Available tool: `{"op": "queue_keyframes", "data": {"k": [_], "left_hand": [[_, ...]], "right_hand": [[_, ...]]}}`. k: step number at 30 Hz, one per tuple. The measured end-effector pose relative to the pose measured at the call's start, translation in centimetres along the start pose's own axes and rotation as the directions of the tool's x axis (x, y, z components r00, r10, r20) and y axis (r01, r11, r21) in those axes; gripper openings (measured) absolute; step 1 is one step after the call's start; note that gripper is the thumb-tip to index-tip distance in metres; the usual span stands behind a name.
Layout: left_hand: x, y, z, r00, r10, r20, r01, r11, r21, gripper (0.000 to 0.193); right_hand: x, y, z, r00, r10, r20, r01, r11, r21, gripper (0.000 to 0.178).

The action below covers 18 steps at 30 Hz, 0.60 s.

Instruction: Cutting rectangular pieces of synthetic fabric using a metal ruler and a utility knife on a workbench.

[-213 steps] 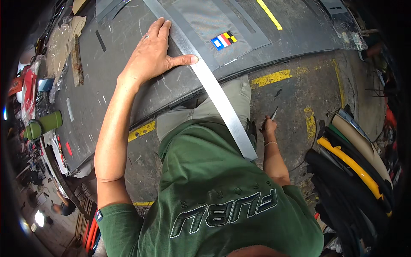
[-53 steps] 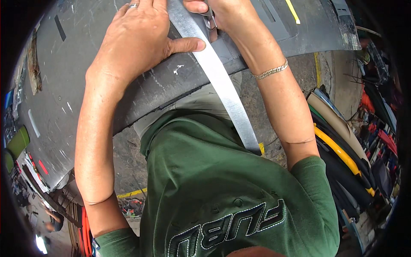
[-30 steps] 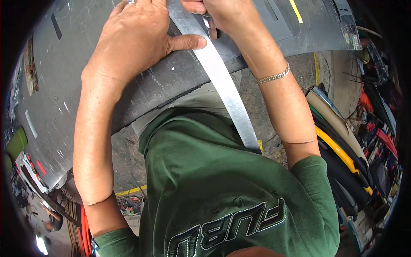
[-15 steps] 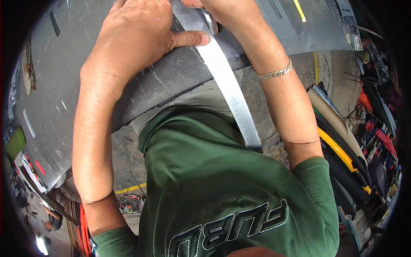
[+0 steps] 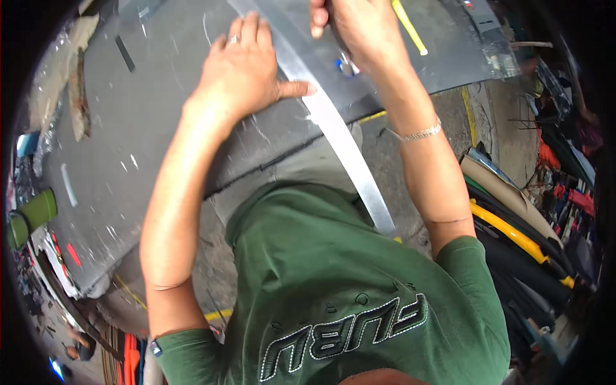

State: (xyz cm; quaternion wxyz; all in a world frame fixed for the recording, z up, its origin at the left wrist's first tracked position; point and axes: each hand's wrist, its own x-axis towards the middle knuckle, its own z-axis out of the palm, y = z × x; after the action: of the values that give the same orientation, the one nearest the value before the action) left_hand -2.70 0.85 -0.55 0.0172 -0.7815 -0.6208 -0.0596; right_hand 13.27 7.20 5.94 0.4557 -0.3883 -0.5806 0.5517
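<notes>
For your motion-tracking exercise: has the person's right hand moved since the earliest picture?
Yes. The right hand has gone from the floor beside the grey sheet up onto it, by the metal strip that the left hand presses.

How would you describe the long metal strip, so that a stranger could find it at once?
Find the big grey sheet in front of the person. The left hand presses flat on it, and the strip runs under its thumb toward the green shirt. It alone is long, narrow and shiny silver.

Long steel straightedge (image 5: 333, 128) flat on sheet (image 5: 147, 122)
</notes>
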Motion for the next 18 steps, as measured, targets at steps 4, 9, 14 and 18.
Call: {"op": "queue_keyframes", "data": {"k": [4,9,14,18], "left_hand": [[-0.6,-0.1,-0.6,0.998,-0.027,0.059,0.028,0.999,-0.029,0.13],[-0.6,0.1,-0.4,0.999,-0.005,0.033,0.007,0.996,-0.09,0.13],[-0.6,0.3,-1.3,0.997,-0.002,0.079,0.012,0.993,-0.118,0.132],[-0.5,-0.5,-2.0,0.991,-0.012,0.136,0.034,0.987,-0.16,0.119]], "right_hand": [[-1.0,-4.9,-7.7,0.957,-0.205,0.207,0.284,0.815,-0.505,0.037],[-6.4,-6.7,-18.9,0.971,-0.106,-0.216,0.093,0.993,-0.068,0.035],[-14.9,2.1,-19.6,0.989,0.0,-0.146,0.112,0.638,0.762,0.029],[-19.6,3.2,-14.7,0.991,0.116,-0.067,-0.012,0.573,0.819,0.032]]}}
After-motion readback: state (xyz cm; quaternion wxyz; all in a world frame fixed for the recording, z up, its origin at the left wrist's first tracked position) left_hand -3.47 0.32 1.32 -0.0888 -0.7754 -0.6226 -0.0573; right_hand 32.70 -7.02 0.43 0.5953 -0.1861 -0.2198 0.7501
